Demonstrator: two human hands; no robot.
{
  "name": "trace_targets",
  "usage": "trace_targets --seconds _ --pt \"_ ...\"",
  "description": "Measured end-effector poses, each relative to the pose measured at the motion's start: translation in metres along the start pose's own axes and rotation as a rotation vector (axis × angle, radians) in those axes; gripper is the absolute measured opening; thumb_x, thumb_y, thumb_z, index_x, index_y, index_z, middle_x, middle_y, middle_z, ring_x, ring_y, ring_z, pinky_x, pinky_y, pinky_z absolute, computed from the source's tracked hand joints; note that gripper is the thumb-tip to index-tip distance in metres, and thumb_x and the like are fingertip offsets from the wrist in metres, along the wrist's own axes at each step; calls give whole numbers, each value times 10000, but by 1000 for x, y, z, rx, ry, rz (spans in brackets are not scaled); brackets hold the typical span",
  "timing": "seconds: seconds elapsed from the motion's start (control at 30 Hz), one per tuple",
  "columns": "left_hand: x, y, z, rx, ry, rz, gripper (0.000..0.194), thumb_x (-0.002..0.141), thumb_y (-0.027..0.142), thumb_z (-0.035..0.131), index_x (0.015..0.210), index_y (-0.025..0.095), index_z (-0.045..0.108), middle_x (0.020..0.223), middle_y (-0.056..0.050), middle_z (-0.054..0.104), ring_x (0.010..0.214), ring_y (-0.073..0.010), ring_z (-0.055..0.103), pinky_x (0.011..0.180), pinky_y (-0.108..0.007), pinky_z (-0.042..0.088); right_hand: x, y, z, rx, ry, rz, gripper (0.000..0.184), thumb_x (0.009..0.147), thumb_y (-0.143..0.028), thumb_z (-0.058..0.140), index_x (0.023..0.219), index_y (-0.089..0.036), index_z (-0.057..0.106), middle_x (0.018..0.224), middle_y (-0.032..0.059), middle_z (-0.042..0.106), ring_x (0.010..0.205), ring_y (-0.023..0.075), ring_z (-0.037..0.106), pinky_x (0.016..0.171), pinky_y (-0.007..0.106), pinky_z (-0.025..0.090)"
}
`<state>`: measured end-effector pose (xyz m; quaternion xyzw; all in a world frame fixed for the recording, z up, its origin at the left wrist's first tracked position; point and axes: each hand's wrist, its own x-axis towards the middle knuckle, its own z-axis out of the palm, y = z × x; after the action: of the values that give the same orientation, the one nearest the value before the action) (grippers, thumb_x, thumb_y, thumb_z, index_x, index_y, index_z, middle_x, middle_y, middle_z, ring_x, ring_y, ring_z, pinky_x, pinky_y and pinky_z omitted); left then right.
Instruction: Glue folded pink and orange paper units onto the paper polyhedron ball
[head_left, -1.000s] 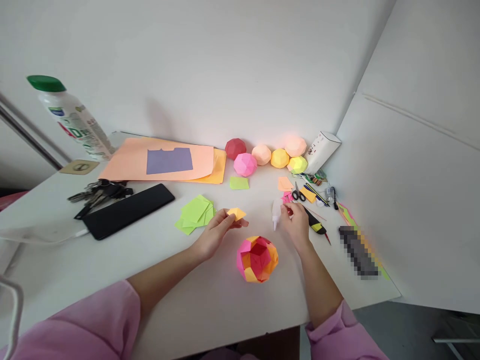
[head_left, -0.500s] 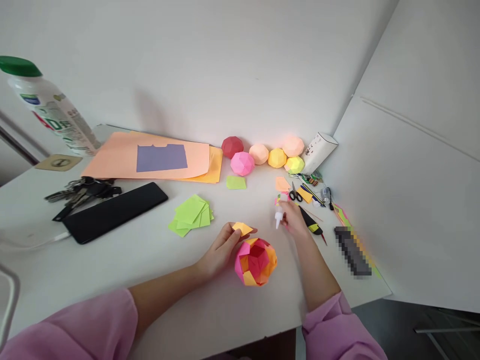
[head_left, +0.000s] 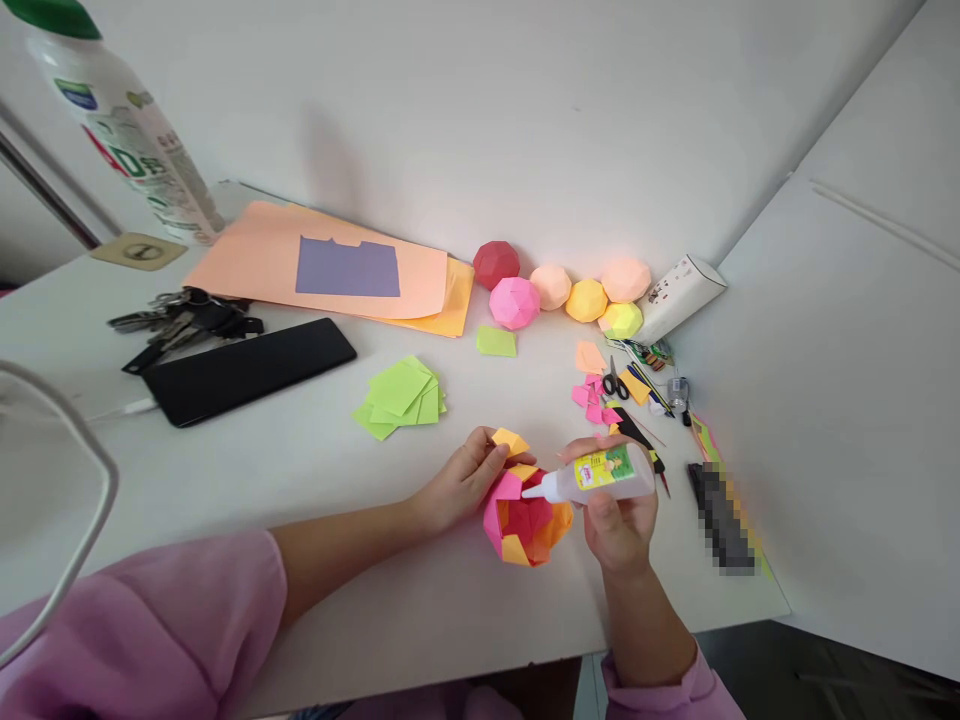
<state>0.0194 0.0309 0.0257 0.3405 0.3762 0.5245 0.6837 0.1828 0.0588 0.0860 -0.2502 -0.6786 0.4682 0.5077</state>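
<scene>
Between thumb and fingers, my left hand [head_left: 469, 475] pinches a small folded orange paper piece [head_left: 511, 441]. Just below it is a pink and orange folded-paper ball [head_left: 514, 550] with an open top, on the table beside my left fingers. My right hand [head_left: 619, 525] is wrapped round a glue bottle [head_left: 606, 474] with a yellow-green label. The bottle lies tilted nearly level, its white nozzle pointing left over the ball's upper rim. Whether the nozzle touches the paper I cannot tell.
Green paper squares [head_left: 401, 398] lie left of my hands, near a black power bank [head_left: 251, 372] and keys [head_left: 191, 320]. Finished paper balls [head_left: 514, 302] line the wall. Scissors [head_left: 615, 380], pink paper pieces [head_left: 591, 395] and a cutter [head_left: 637, 432] lie at right. A white cable [head_left: 97, 530] hangs at left.
My right hand has lifted the glue bottle from the table's right side and brought it left over the ball, turning it sideways. My left hand still holds the orange piece. The view has shifted.
</scene>
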Motion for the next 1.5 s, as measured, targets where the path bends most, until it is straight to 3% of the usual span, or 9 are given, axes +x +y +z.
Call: trace_targets --seconds 0.17,0.43,0.63,1.5 --pt "0 -2 -3 105 -28 51 358 905 567 457 962 215 443 1049 -57 659 947 -205 634 782 -349 497 -2 0 3 8 -31 -77 328 829 -388 669 1093 -246 538 884 60 691 827 226 646 686 368 506" --pt "1 -8 -6 231 -41 101 386 904 593 421 961 212 449 971 -38 619 817 -175 597 679 -310 476 -4 1 7 -85 -8 -112 338 803 -372 700 1071 -235 545 878 54 696 819 220 649 742 403 527" --pt "1 -8 -6 260 -50 78 392 900 601 415 953 213 422 825 0 571 681 -145 535 580 -276 432 -2 2 6 -131 3 -83 326 805 -361 698 1057 -230 536 885 57 698 843 232 673 718 403 548" --pt "3 -12 -8 289 -26 88 315 931 528 408 965 216 434 858 -11 602 722 -159 564 618 -291 466 -2 4 6 -199 45 -220 412 756 -395 762 1057 -240 527 885 29 684 786 201 676 708 373 547"
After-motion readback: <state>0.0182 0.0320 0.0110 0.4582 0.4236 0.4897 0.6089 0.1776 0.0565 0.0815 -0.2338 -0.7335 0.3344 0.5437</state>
